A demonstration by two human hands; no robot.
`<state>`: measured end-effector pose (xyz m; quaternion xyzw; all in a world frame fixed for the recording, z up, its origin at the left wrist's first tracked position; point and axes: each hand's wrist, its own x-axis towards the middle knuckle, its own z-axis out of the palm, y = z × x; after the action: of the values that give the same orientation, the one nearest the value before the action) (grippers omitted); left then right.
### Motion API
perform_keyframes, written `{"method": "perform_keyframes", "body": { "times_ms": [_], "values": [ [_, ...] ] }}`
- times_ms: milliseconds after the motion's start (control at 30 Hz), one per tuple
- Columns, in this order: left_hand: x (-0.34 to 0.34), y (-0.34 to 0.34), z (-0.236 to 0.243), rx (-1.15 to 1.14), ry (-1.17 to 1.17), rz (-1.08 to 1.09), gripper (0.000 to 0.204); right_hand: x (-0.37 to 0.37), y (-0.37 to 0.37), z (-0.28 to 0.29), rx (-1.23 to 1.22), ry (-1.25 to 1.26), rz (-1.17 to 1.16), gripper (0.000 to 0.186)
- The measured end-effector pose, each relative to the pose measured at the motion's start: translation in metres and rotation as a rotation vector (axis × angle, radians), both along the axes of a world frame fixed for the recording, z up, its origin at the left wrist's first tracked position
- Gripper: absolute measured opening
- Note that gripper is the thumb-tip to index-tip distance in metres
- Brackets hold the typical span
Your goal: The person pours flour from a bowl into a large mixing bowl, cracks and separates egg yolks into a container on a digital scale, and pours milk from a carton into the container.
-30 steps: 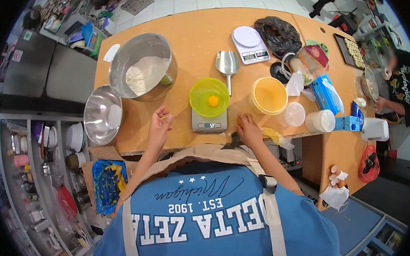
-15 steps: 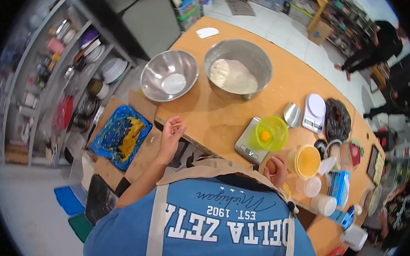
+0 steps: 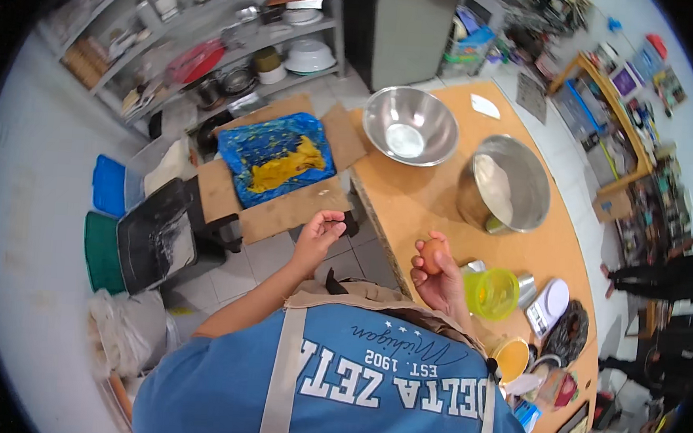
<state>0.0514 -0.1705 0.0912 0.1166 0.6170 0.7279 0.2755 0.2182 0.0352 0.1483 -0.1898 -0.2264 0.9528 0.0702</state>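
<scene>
A brown egg (image 3: 433,256) is gripped in my right hand (image 3: 444,286), raised over the table's near edge. Beside that hand stands a lime-green bowl (image 3: 491,294); a yellow yolk inside shows only partly. A scale mostly hidden by my hand lies under it. My left hand (image 3: 317,240) is off the table, close to an open cardboard box (image 3: 299,214). Its fingers are curled toward the thumb, and I cannot make out whether anything small is between them. Blue plastic (image 3: 247,151) lines the box, with a thick yellow paste (image 3: 290,165) on it.
A steel bowl (image 3: 411,125) and a deep steel bowl of flour (image 3: 535,180) stand farther back on the table (image 3: 411,197). A white scraper (image 3: 485,106), a second scale (image 3: 548,308) and a yellow-filled tub (image 3: 512,356) lie around. Shelves (image 3: 208,17) rise at far left.
The view has turned leftward. My right hand has lifted the egg from beside the scale. My left hand has moved from the table edge to near the box; its thin pale piece no longer shows.
</scene>
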Motion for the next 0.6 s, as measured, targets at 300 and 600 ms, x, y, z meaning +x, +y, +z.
{"method": "perform_keyframes", "body": {
  "times_ms": [300, 600],
  "values": [
    [-0.020, -0.127, -0.004, 0.002, 0.018, 0.118, 0.022, -0.095, -0.113, -0.016, -0.250, 0.018, 0.351, 0.030],
    [-0.046, -0.298, -0.018, -0.111, 0.065, 0.261, 0.025, -0.161, -0.250, -0.049, -0.310, -0.099, 0.426, 0.032]
  ]
}}
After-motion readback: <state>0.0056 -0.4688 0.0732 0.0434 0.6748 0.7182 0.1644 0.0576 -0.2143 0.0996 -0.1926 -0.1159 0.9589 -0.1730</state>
